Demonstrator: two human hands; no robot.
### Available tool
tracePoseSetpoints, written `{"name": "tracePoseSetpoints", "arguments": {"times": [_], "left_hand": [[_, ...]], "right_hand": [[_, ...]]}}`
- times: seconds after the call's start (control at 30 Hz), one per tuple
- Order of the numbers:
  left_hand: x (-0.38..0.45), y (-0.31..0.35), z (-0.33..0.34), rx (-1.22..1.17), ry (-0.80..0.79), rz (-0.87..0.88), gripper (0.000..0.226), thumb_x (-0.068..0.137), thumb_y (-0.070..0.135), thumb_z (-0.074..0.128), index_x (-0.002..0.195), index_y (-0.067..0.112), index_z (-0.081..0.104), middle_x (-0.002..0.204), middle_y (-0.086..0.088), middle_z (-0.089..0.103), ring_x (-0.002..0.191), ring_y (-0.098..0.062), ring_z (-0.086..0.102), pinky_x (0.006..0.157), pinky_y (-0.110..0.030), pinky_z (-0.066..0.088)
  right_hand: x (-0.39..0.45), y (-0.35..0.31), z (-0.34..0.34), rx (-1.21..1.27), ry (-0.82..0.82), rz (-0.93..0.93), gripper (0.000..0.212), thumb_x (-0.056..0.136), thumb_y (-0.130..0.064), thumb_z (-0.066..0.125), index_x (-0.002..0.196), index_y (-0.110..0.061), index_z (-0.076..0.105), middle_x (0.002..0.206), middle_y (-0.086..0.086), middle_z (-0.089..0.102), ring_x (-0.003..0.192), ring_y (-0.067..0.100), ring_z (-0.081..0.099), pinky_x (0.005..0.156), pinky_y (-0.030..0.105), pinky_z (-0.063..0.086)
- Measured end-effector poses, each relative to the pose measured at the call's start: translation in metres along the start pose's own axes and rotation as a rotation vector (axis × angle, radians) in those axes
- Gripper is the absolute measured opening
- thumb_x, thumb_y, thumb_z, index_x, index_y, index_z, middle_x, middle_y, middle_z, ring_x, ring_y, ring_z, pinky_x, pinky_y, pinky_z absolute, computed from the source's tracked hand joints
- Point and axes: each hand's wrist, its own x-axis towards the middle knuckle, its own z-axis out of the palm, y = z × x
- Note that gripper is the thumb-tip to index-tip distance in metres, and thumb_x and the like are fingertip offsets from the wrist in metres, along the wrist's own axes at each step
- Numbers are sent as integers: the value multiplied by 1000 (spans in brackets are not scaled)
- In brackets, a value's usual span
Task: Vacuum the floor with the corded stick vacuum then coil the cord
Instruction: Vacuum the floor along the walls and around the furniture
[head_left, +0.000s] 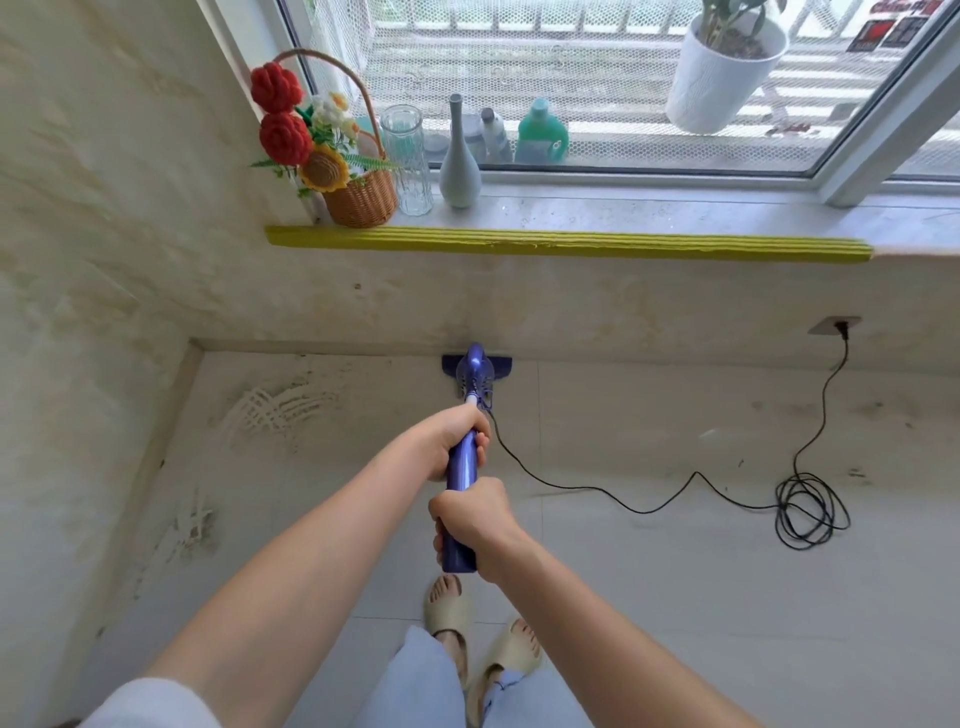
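The stick vacuum (462, 467) is purple and stands on the floor (675, 597), with its head (475, 369) right up against the wall under the window. The left hand (457, 441) holds the handle higher up, fingers curled round it, and the right hand (475, 522) grips it near the end the same way. To do this step well, I think it helps to pull back in slow, straight lines and keep the head flat. Mind the cord (701, 483): it runs across the floor to a loose loop, then up to the wall plug (841, 328). The floor is pale with scratchy marks. A flower basket (358, 192) sits on the windowsill (623, 213).
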Motion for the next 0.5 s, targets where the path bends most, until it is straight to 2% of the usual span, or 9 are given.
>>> {"name": "tracePoseSetpoints", "arguments": {"times": [0.3,0.5], "left_hand": [[3,-17,27,52,-12,-9,14,84,2,40,74,12,38,47,2,41,39,-9,37,38,-13,36],[-1,-10,-10,54,-53,14,13,85,4,40,75,13,39,43,4,40,40,-9,37,40,-14,35]], "right_hand": [[-11,14,-26,-37,45,39,21,80,3,48,99,-5,44,70,12,50,48,19,50,44,25,45],[-17,1,14,-51,102,20,13,79,3,49,88,-5,45,64,10,49,44,17,48,45,24,45]]}}
